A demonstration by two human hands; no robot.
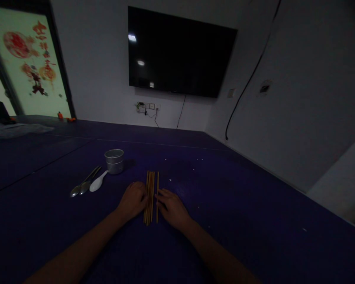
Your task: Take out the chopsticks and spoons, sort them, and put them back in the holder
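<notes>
A bundle of thin wooden chopsticks (150, 193) lies on the dark blue table, pointing away from me. My left hand (133, 200) rests along the left side of the bundle, its fingers curled and its thumb against the sticks. Just to the right, a single chopstick (157, 179) lies parallel, separated by a narrow gap. The fingertips of my right hand (171, 206) press on this one from its right side. Some fingertips are hard to make out in the dim light.
Left of my hands stand a metal cup (114, 162), a white spoon (97, 183) and two metal spoons (83, 187). Small white scraps (170, 180) dot the blue table (254, 205). A television (180, 51) hangs on the far wall. Plastic sheeting (17, 130) lies far left.
</notes>
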